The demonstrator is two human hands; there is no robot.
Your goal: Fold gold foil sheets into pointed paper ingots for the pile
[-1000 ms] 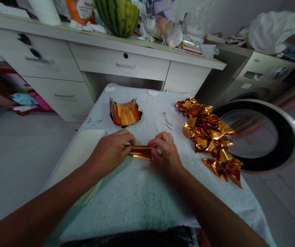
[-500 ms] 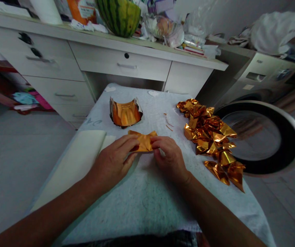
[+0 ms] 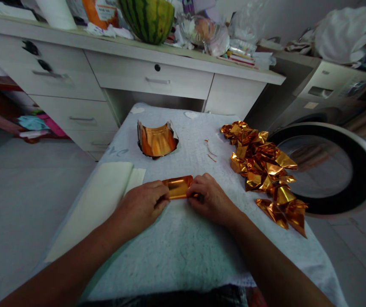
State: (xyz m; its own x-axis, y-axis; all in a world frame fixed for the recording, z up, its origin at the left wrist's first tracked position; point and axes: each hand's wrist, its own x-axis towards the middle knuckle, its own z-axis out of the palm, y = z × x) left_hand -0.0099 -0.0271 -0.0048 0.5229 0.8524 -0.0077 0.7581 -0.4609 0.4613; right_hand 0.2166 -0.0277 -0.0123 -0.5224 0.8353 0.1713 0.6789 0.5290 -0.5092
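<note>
A small strip of shiny gold foil paper (image 3: 179, 187) stretches between my two hands, low over the cloth-covered table. My left hand (image 3: 142, 207) pinches its left end, and my right hand (image 3: 210, 198) grips the right end with curled fingers. Behind it stands a curved stack of gold foil sheets (image 3: 157, 140), bowed upward at both sides. To the right lies a heap of folded gold foil pieces (image 3: 262, 164), with two more pieces at its near end. Thin brownish threads (image 3: 210, 150) rest between the stack and the heap.
Cream-coloured sheets (image 3: 96, 200) lie at the left of the table, which is covered by a pale blue cloth (image 3: 170, 251). Beyond are white drawers (image 3: 151, 76) under a counter with a cut watermelon (image 3: 147, 19). A washing machine's open round door (image 3: 326, 168) borders the right side.
The foil strip has turned from a creased, matt-looking face to a flatter, shinier one and sits slightly nearer to me. Both hands have shifted a little, their fingers more closed on its ends.
</note>
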